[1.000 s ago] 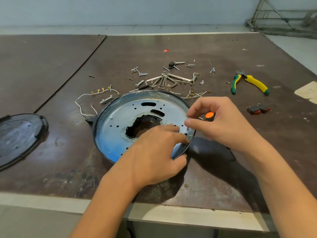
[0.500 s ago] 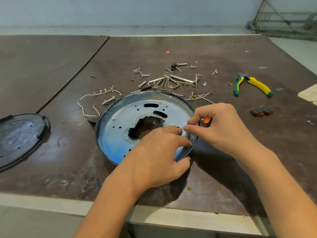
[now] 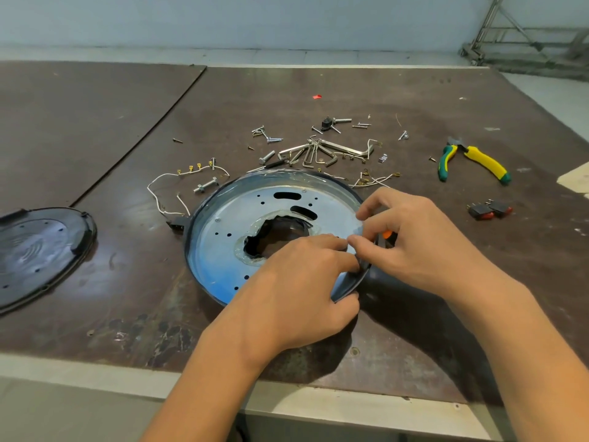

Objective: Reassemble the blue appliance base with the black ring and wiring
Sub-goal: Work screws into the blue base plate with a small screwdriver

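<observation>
Head view: the blue base (image 3: 223,250) lies on the brown worktop (image 3: 287,90) near its front edge, hollow side up. It is round, so it has no long axis of its own. Its two oblong slots sit on the far side and run left to right, and a jagged hole opens at its middle. A black ring (image 3: 188,237) runs round its rim.

The left hand (image 3: 296,288) grips the near-right rim, fingers inside and thumb outside. The right hand (image 3: 424,244) is curled at the right rim, its thumb tip touching the left fingertips. I cannot tell whether it pinches anything. An orange piece (image 3: 387,234) shows behind it.

A white wire (image 3: 153,193) loops off a black plug at the base's left. Beyond lie a bolt (image 3: 205,185), hex keys (image 3: 318,153) and scattered screws. Pliers (image 3: 471,157) and red switches (image 3: 489,210) are to the right, and a black cover (image 3: 38,250) is far left.
</observation>
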